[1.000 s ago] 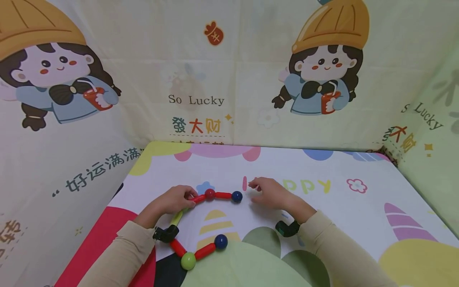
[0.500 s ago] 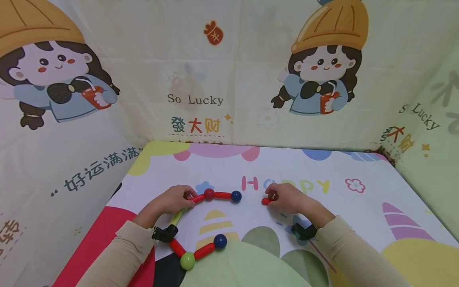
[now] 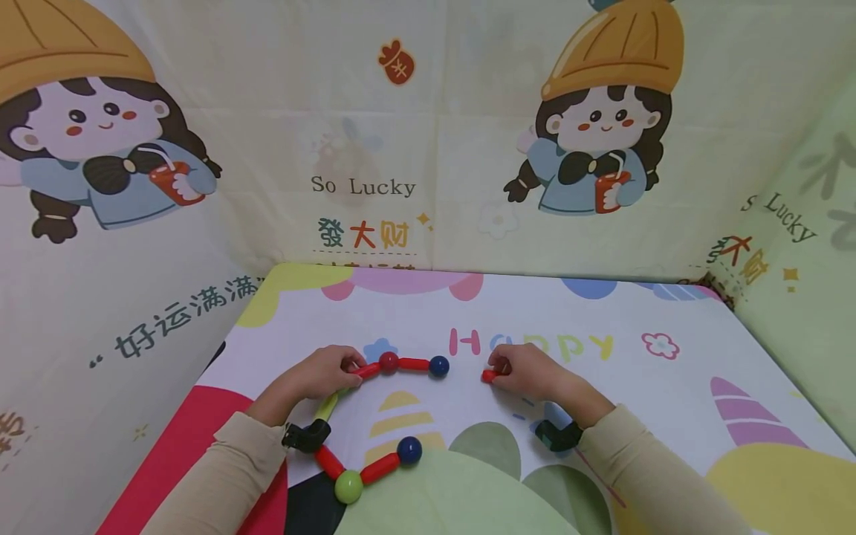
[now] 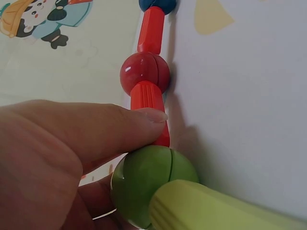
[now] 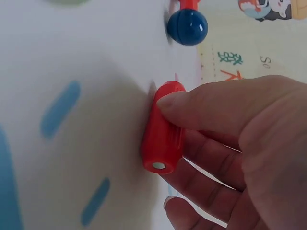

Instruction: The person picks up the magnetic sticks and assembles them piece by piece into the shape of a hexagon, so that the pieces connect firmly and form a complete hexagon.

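Observation:
My left hand (image 3: 330,371) pinches a red rod (image 4: 147,98) of a joined chain, between a red ball (image 4: 144,73) and a green ball (image 4: 148,184). Beyond the red ball, another red rod (image 3: 414,364) leads to a dark blue ball (image 3: 438,366). Nearer me the chain runs on through a yellow-green rod (image 3: 327,406), partly behind my wrist. In my right hand (image 3: 524,371) a loose red magnetic rod (image 5: 165,129) is pinched between thumb and fingers, with a silvery disc in its end. It is held a short way right of the blue ball, apart from it.
The chain's near part has a light green ball (image 3: 348,487), a red rod (image 3: 380,469) and a second dark blue ball (image 3: 409,450). A printed cloth (image 3: 575,312) covers the table, with cloth walls behind and at the sides. Each wrist wears a small black camera (image 3: 558,436).
My right hand came down to the right with the red rod showing in it, then shifted slightly left toward the blue ball. The left hand and chain stay nearly still.

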`<state>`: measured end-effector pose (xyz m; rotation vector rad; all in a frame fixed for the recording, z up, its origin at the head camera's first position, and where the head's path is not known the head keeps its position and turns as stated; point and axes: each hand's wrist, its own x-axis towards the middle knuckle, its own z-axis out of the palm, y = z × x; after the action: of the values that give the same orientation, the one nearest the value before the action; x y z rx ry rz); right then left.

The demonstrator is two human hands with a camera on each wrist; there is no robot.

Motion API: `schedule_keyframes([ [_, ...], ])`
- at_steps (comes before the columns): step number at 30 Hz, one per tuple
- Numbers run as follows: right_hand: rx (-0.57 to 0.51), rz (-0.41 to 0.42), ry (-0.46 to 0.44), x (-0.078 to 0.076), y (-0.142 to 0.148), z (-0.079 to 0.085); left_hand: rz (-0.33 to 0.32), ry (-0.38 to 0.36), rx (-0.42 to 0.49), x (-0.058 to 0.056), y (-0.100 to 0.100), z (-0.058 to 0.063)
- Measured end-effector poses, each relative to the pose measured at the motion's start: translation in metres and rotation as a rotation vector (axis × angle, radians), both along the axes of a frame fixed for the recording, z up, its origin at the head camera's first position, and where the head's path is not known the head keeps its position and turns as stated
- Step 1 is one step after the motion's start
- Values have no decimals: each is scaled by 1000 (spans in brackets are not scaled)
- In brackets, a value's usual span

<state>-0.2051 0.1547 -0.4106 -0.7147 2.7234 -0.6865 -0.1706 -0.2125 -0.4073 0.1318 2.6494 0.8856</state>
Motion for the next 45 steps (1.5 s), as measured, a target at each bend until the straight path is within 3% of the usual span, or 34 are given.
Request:
schedule_keyframes([
  [7, -70, 17, -3, 2, -16, 0, -4, -2, -2, 0, -1, 0],
  [16, -85, -3, -42, 1, -33, 0, -6, -2, 1, 1, -1, 2],
  [45, -108, 17, -65, -1, -49, -3, -8, 1, -5, 1, 1, 7],
])
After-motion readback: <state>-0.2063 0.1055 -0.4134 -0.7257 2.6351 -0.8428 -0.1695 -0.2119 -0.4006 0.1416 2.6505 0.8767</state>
